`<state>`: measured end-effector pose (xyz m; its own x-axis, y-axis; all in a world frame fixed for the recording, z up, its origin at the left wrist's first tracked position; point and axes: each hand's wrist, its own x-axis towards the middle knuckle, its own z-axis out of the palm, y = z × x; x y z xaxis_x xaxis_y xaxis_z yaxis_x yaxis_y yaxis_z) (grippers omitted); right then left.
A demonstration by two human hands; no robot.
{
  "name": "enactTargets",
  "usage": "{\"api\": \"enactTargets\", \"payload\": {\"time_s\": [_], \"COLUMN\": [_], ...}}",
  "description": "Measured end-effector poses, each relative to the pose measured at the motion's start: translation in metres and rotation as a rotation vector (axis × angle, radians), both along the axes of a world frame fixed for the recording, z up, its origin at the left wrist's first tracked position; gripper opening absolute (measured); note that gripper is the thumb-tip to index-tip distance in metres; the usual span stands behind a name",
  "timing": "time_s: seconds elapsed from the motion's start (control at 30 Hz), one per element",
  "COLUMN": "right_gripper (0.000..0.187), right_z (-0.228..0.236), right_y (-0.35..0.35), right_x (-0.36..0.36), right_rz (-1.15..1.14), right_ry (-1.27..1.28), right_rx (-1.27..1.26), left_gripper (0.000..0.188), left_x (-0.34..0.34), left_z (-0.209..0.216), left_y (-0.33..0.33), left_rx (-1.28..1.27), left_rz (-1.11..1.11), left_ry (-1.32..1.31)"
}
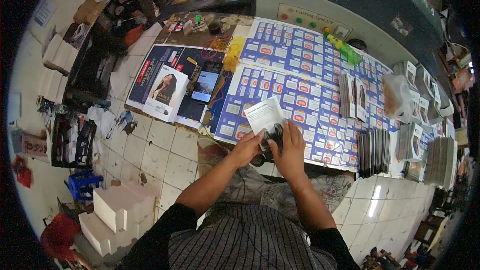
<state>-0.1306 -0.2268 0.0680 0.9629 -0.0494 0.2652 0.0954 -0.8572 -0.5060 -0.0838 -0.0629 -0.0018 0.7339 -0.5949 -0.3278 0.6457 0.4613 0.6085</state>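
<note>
The left hand [246,149] and right hand [290,149] grip the lower sides of a printed leaflet [265,113] above the near edge of the counter [229,22]. Rightward, flat blue sheets [297,87] leave open room up to the booklet stack [374,153] along that edge.

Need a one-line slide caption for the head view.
Left hand and right hand handle a printed leaflet at a blue-patterned worktop, a lit phone to the left, stacked prints to the right.

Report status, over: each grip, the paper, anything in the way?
Left grip holding printed paper at lower left. Right grip on its right side. Phone off left, not blocking.
</note>
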Motion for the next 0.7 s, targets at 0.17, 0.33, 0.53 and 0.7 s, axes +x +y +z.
{"api": "enactTargets", "payload": {"time_s": [0.17,0.33,0.53,0.7], "right_gripper": [0.041,0.022,0.029,0.034], "right_z": [0.001,0.016,-0.032,-0.068], "right_y": [-0.009,-0.026,-0.079,-0.089], "right_x": [-0.003,0.008,0.024,0.03], "right_rz": [0.018,-0.077,-0.295,-0.326], "right_ry": [0.176,0.287,0.306,0.254], "right_rx": [0.359,0.956,0.872,0.514], "left_gripper": [0.05,0.067,0.081,0.085], "left_x": [-0.004,0.004,0.039,0.03], "left_z": [-0.015,0.001,-0.005,0.025], "left_y": [0.006,0.012,0.001,-0.029], "left_rx": [-0.036,-0.29,0.564,1.593], "left_rz": [0.009,0.03,0.138,0.064], "left_ry": [-0.058,-0.02,-0.425,-1.036]}}
